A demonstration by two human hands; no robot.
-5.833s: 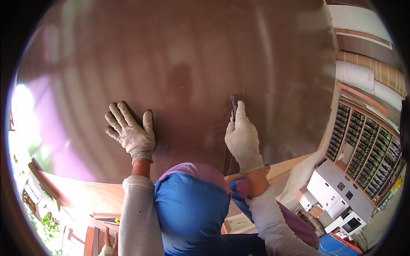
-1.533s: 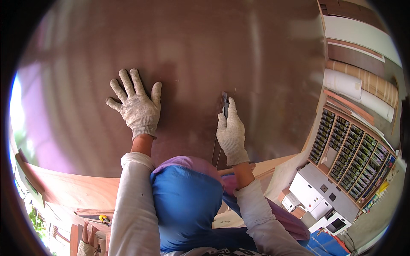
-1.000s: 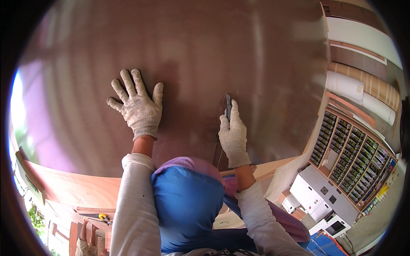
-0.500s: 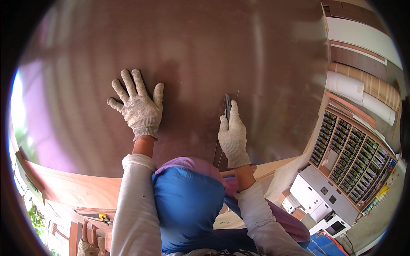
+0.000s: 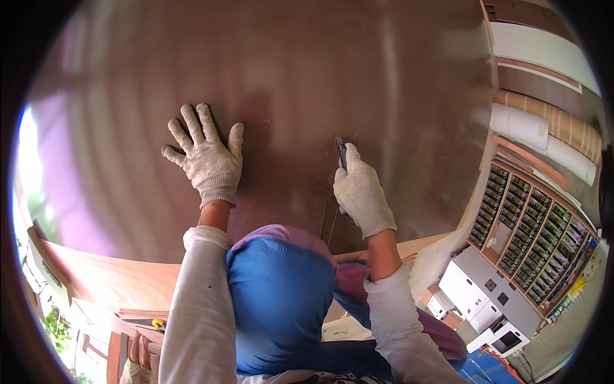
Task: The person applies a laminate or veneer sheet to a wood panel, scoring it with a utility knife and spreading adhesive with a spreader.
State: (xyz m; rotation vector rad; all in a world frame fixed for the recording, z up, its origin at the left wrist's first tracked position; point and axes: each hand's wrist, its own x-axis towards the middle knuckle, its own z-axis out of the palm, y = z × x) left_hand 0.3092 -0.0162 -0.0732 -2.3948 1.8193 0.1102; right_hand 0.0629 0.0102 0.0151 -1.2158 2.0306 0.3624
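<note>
My left hand (image 5: pixel 211 157), in a pale knit work glove, lies flat with fingers spread on a wide, glossy brown sheet (image 5: pixel 300 70). To its right, my gloved right hand (image 5: pixel 364 195) is closed around a slim dark cutter knife (image 5: pixel 341 153). The front of the knife points away from me and rests at or just above the sheet; its blade is too small to make out. Thin straight lines (image 5: pixel 335 221) run along the sheet from beneath my right hand toward its near edge.
Pale wood (image 5: pixel 121 272) shows along the near side of the sheet. At right stand white and tan rolls (image 5: pixel 521 128), a compartmented rack (image 5: pixel 534 230) of small samples and a white cabinet (image 5: pixel 470 294). A yellow-and-black object (image 5: pixel 158 324) lies at lower left.
My right hand has turned and shifted slightly right and toward me with the knife, its wrist swinging outward. My left hand stays planted on the sheet.
</note>
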